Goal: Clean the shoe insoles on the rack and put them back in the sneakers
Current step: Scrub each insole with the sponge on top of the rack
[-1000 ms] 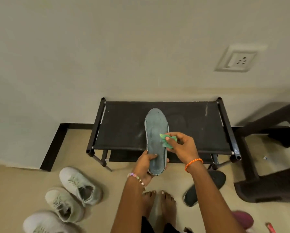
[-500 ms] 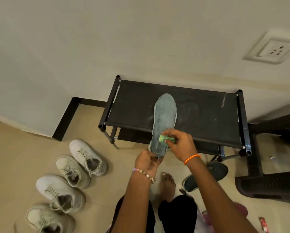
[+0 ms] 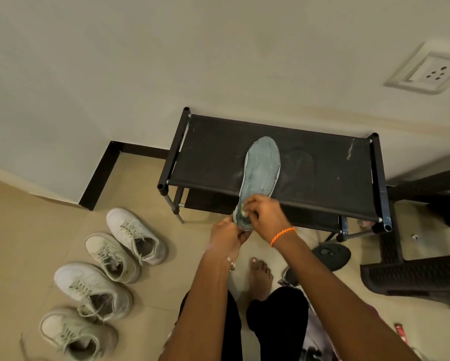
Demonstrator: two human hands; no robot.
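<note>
Above the black shoe rack point(image 3: 310, 175), the right hand point(image 3: 267, 213) is working its pinched, seemingly green cloth point(image 3: 243, 210) down to the heel of the grey insole point(image 3: 261, 173) the left hand point(image 3: 227, 234) is gripping, so wiping is nearly finishing.

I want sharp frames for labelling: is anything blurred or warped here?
Head view: the right hand and green cloth at the insole heel are motion-smeared; the wall socket looks skewed by the wide lens; light is soft and warm, without glare.
</note>
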